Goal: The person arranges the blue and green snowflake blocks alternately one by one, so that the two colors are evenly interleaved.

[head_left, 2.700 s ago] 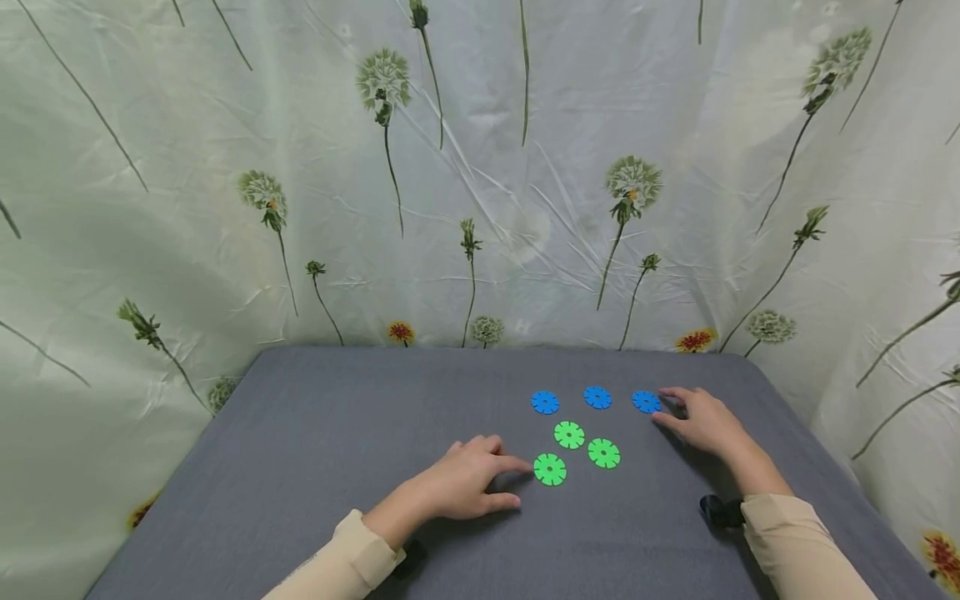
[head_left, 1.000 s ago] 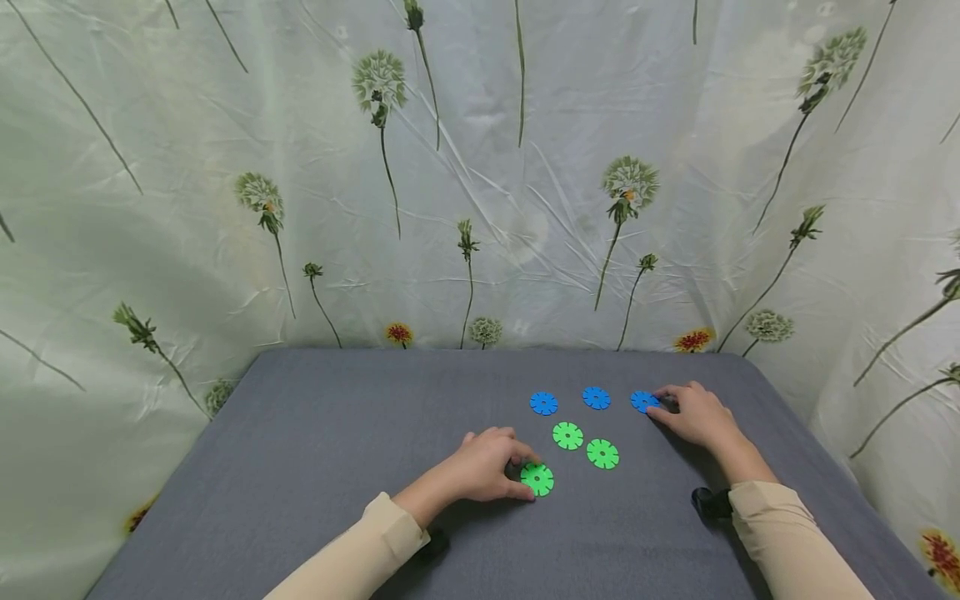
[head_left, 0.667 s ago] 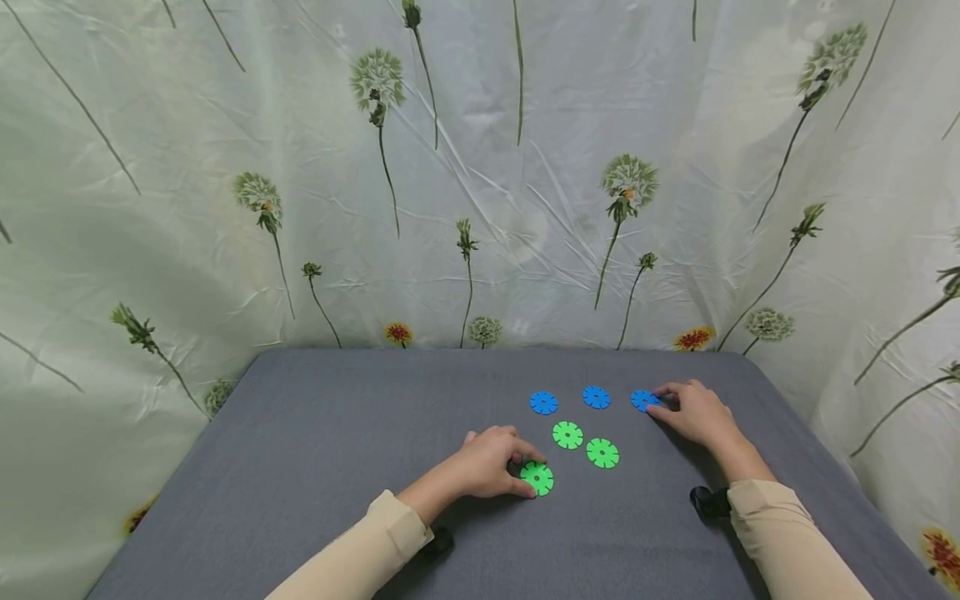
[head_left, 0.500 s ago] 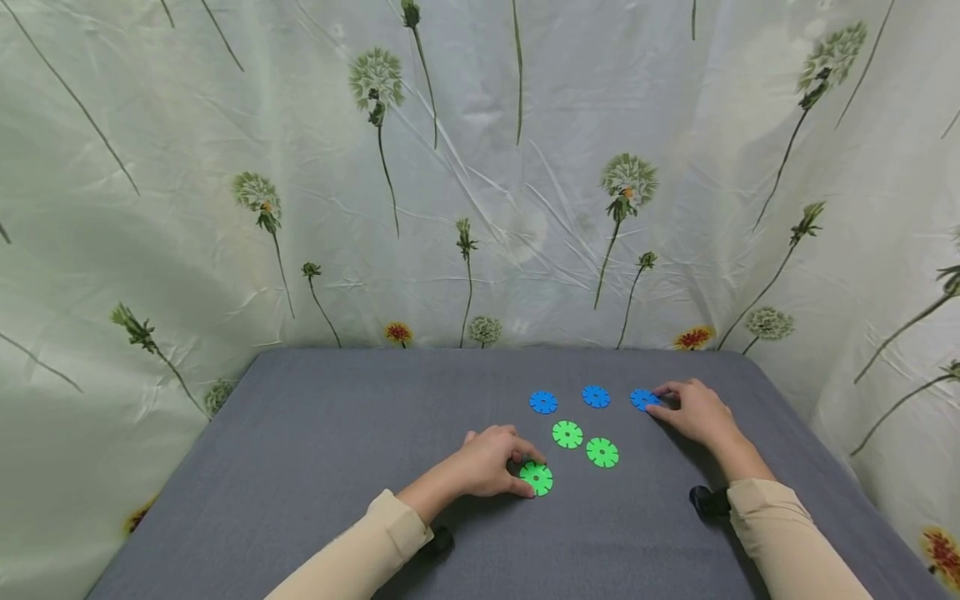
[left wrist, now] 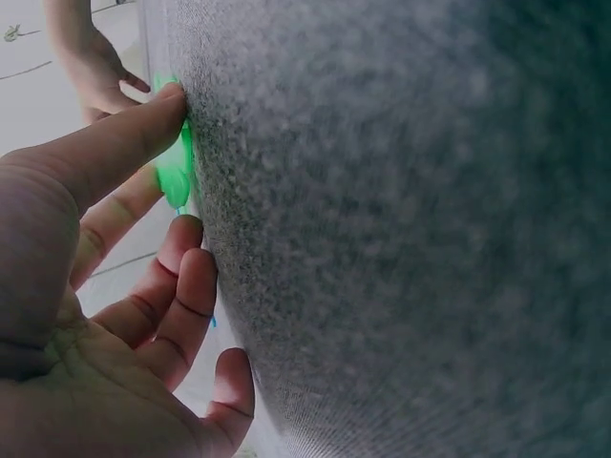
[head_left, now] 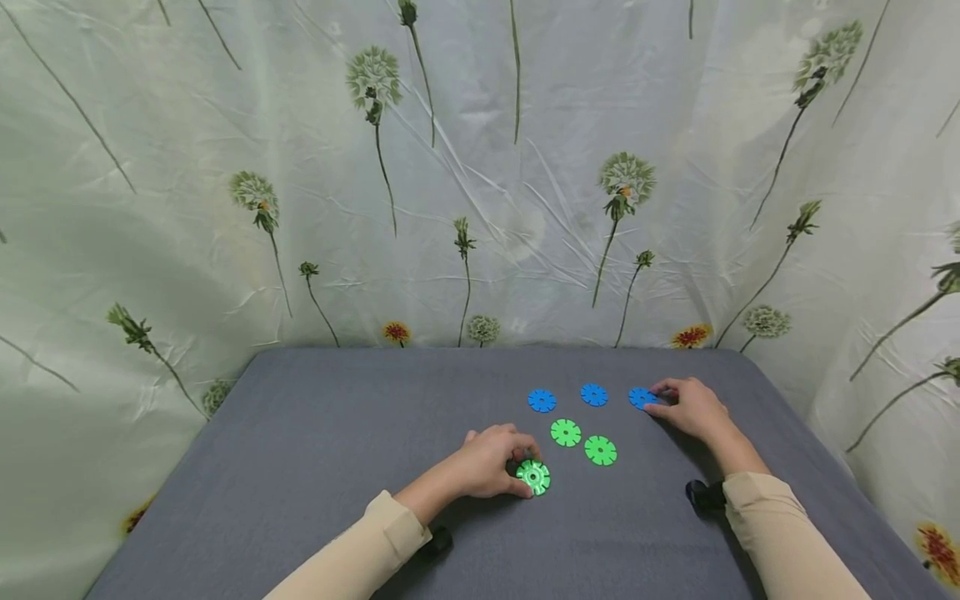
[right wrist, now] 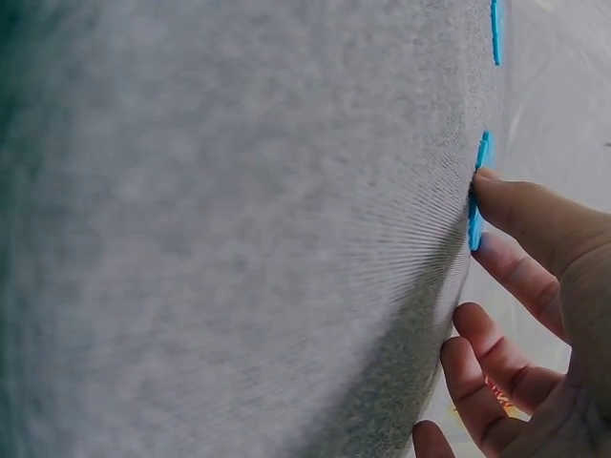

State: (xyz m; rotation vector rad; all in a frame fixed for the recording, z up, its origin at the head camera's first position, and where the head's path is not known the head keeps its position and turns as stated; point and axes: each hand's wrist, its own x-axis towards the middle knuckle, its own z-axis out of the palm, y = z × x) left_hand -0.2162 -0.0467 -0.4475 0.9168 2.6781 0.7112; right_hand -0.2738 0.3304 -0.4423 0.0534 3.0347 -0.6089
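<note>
- Your left hand [head_left: 491,463] is reaching over the desk [head_left: 337,433], its fingers pinching the nearest green disc [head_left: 533,477] by the rim.
- Your right hand [head_left: 696,410] is stretching farther out, fingers pinching the rightmost blue disc [head_left: 640,397] and partly covering it.
- Whether the green disc is touching the desk is staying unclear.
- Both sleeves [head_left: 795,533] are running out of the head view.

left hand [head_left: 483,464]: pinches nearest green disc [head_left: 535,478] | right hand [head_left: 694,410]: pinches rightmost blue disc [head_left: 640,397] | grey tabletop [head_left: 360,417]

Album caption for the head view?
Left hand pinches a green notched disc, right hand a blue one, at a cloth-covered table.
</note>
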